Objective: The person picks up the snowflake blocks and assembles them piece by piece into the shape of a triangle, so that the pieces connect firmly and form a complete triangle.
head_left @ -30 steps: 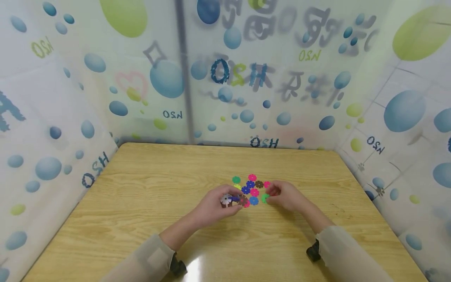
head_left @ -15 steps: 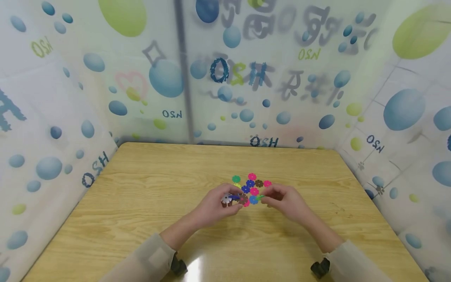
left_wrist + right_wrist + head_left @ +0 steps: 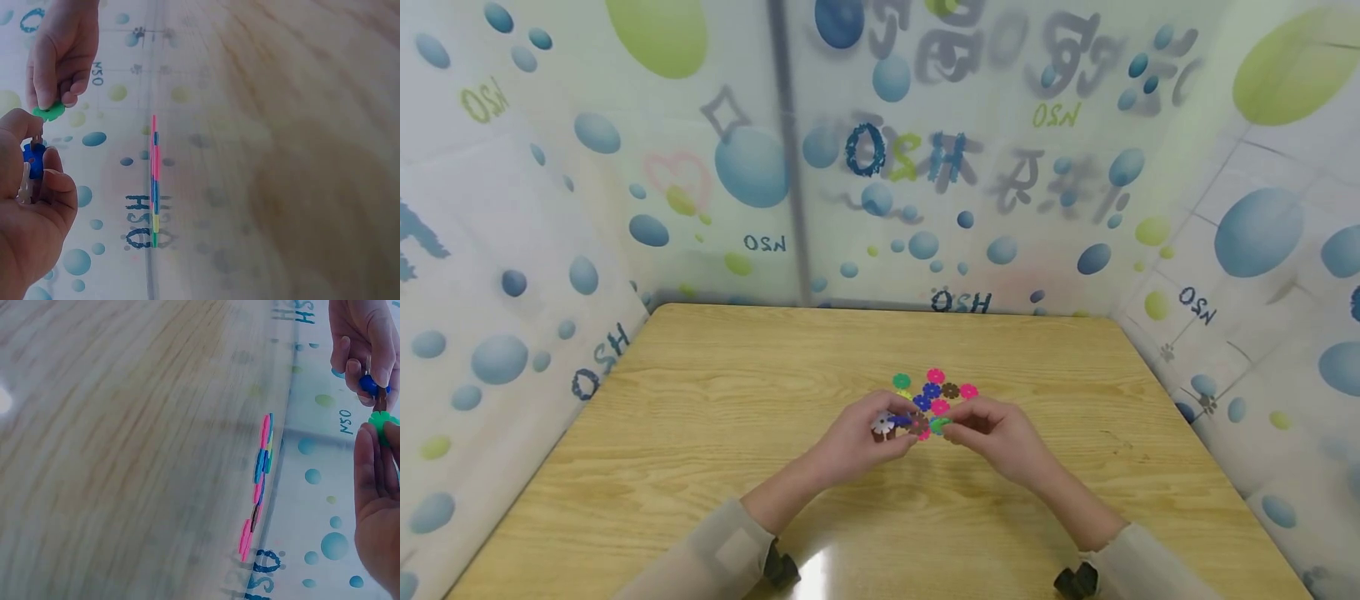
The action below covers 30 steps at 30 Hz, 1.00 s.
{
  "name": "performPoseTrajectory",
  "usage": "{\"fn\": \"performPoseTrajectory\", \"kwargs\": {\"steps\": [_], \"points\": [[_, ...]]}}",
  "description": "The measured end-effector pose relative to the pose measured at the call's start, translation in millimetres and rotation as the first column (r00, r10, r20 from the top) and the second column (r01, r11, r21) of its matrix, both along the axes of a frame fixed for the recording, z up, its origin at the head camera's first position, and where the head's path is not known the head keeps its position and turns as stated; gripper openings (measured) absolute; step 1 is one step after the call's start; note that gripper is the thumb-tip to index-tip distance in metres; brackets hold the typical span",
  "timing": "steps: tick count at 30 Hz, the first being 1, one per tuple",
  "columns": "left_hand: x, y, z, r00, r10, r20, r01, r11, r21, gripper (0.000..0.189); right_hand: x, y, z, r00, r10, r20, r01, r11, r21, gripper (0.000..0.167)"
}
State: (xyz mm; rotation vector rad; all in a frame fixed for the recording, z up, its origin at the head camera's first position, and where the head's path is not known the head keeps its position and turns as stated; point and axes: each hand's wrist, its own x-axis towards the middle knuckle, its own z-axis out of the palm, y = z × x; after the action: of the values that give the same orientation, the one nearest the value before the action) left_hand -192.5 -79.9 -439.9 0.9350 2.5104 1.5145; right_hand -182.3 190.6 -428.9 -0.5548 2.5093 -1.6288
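Observation:
My left hand point(image 3: 853, 433) grips a small chain of linked plastic snowflake discs in the middle of the table. The chain has a white disc point(image 3: 882, 424), a blue disc point(image 3: 35, 160) and a brown disc point(image 3: 917, 423). Between thumb and fingers, my right hand point(image 3: 1003, 432) pinches a green snowflake disc point(image 3: 379, 421). In the right wrist view the green disc is right at the edge of the brown disc point(image 3: 380, 400). Both hands are raised over the tabletop, with the fingertips facing each other. Part of the chain is hidden by my left fingers.
Loose snowflake discs lie flat just beyond my hands: several pink point(image 3: 936, 376), dark blue point(image 3: 931, 390), brown point(image 3: 951, 390), green point(image 3: 901, 381), and a partly covered yellow point(image 3: 905, 394). A patterned curtain point(image 3: 880, 250) stands behind the wooden table point(image 3: 715, 367).
My right hand has picked up the green disc from the right side of the pile and moved it left to the chain. My left hand has stayed almost still.

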Motion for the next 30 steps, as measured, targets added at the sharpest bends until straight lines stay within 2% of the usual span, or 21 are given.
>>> {"fn": "performPoseTrajectory", "kwargs": {"steps": [10, 18, 24, 30], "points": [[0.8, 0.5, -0.8, 1.0, 0.0, -0.008, 0.0, 1.0, 0.015, 0.03, 0.9, -3.4, 1.6, 0.997, 0.004, -0.083, -0.002, 1.0, 0.026, 0.012], [0.9, 1.8, -0.2, 1.0, 0.01, 0.004, -0.01, 1.0, -0.005, 0.029, 1.0, -3.6, 0.7, 0.989, 0.018, -0.145, -0.011, 0.998, 0.054, 0.014], [0.7, 2.4, -0.7, 1.0, 0.0, 0.002, 0.0, 1.0, 0.0, 0.03, 2.4, -5.9, 0.7, 0.985, 0.0, -0.171, 0.017, 0.995, 0.099, 0.014], [0.7, 3.1, -0.3, 1.0, 0.001, -0.002, -0.001, 1.0, -0.015, 0.038, 3.3, -9.2, -0.9, 0.982, -0.023, -0.189, 0.047, 0.991, 0.122, 0.011]]}}
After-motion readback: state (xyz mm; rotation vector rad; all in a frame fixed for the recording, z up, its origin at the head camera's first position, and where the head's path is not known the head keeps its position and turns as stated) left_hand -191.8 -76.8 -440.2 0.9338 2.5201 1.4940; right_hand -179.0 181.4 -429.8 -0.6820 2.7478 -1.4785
